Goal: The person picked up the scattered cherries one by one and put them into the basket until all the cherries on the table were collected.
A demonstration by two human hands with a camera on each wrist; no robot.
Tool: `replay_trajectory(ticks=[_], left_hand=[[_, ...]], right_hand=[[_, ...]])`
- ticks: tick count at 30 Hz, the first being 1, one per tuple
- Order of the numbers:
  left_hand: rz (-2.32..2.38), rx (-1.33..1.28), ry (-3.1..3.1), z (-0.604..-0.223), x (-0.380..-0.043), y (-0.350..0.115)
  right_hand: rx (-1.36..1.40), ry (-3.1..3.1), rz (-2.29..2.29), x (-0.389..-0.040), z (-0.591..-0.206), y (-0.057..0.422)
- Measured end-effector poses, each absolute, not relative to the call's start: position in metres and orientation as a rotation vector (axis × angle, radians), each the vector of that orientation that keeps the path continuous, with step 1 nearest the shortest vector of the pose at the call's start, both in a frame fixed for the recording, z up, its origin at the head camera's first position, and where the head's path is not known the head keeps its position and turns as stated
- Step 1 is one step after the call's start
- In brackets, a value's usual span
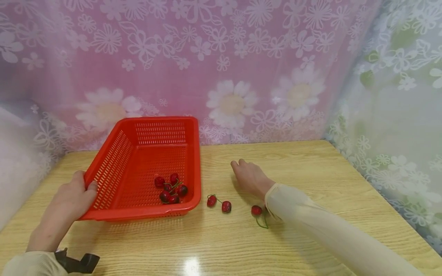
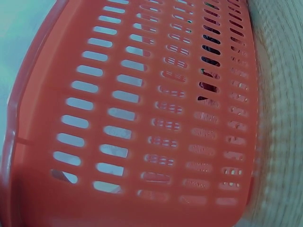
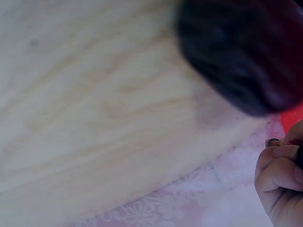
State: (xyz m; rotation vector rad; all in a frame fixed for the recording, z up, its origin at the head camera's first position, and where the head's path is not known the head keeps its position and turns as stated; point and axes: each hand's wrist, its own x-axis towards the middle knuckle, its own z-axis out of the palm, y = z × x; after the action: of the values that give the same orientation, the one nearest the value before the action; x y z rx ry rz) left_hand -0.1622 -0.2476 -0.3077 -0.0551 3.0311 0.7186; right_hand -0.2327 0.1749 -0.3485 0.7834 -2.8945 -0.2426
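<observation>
My left hand point(image 1: 70, 197) grips the left rim of a red plastic basket point(image 1: 145, 211), thumb over the edge. Several dark red cherries point(image 1: 165, 196) with green stems lie inside, gathered toward the front right. In the left wrist view the slotted basket wall point(image 2: 142, 106) fills most of the picture. Over the table right of the basket is my right hand point(image 1: 252, 177), its fingers curled; in the right wrist view they pinch a dark red cherry point(image 3: 299, 155), mostly hidden. Another dark cherry point(image 3: 246, 56) looms blurred close to that camera.
Two cherries point(image 1: 226, 207) joined by a stem lie on the wooden table point(image 1: 221, 245) just right of the basket. Another cherry point(image 1: 256, 210) with a green stem lies by the right sleeve point(image 1: 310, 214), which partly covers a darker one. A flowered pink curtain point(image 1: 228, 69) hangs behind.
</observation>
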Motion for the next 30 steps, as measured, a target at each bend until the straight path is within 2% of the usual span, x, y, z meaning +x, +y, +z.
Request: replay_trajectory(ticks=[30], left_hand=[[0.744, -0.057, 3.03, -0.308, -0.162, -0.248]], right_hand=[[0.775, -2.91, -0.229, -0.236, -0.33, 0.143]])
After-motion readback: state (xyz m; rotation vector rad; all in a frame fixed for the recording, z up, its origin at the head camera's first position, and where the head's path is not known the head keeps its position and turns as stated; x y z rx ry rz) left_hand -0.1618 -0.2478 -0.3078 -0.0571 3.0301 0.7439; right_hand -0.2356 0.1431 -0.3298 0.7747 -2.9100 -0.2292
